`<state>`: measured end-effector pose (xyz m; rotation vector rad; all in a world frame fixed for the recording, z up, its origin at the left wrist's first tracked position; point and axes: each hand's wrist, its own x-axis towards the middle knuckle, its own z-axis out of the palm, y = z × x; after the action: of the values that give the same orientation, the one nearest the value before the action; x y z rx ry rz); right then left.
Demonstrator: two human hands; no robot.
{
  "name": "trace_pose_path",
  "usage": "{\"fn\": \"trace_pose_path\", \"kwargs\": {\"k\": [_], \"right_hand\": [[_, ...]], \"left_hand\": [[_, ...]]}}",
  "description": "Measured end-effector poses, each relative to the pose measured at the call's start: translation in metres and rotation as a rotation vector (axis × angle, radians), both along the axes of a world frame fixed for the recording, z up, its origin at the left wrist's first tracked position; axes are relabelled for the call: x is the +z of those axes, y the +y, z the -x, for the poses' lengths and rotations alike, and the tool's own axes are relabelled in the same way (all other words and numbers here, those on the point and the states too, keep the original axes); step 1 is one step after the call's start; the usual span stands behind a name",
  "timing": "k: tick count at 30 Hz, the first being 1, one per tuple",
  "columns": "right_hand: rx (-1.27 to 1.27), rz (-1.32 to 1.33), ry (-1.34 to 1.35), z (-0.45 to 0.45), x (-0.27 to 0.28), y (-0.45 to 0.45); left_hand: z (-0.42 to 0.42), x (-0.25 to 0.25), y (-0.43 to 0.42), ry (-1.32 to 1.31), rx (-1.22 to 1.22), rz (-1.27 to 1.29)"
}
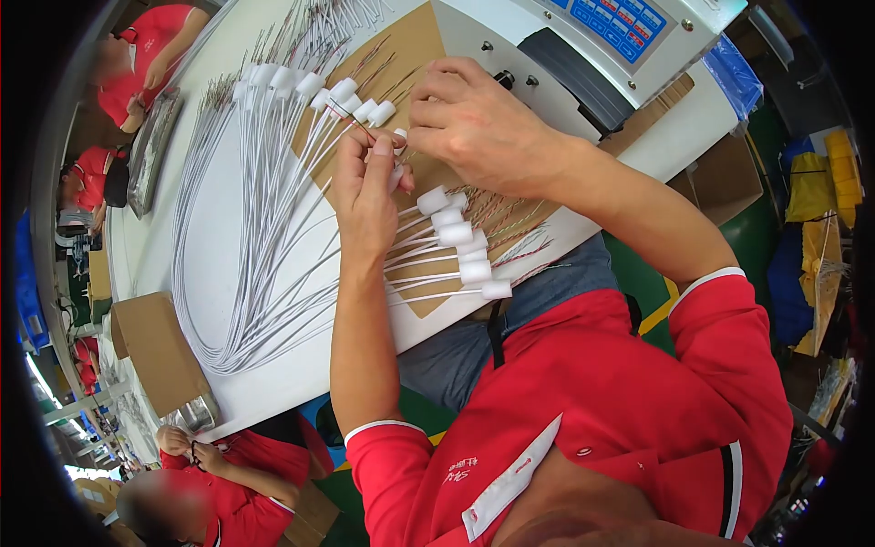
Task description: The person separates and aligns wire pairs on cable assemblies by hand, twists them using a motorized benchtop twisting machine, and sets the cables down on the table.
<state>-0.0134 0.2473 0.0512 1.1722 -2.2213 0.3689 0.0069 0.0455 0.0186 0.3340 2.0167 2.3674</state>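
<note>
My left hand (367, 187) is closed, thumb against fingers, around the end of a white cable with a white plastic cylinder (397, 176) on it. Beside it, my right hand (478, 128) has its fingertips pinched at the same spot; what they grip is mostly hidden by the fingers. Just beyond my hands lies a row of cables with white cylinders (343, 89) and bare thin wires at their ends. Nearer my body, several more cables end in white cylinders (455, 234), with twisted coloured wires (510, 214) fanning out to the right.
Long white cables (191, 273) loop across the white table (264, 392), partly over a brown board (424, 32). A machine with a blue keypad (620, 23) stands at the back right. A cardboard box (159, 351) sits at the left edge. Co-workers in red shirts (264, 465) work at the left.
</note>
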Motion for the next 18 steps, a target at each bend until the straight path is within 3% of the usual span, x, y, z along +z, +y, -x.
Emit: {"fn": "trace_pose_path", "kwargs": {"k": [18], "right_hand": [[0.002,0.06,-0.001,0.0021,-0.0095,-0.003]], "left_hand": [[-0.0006,0.0,0.0019,0.002,0.02,0.011]]}}
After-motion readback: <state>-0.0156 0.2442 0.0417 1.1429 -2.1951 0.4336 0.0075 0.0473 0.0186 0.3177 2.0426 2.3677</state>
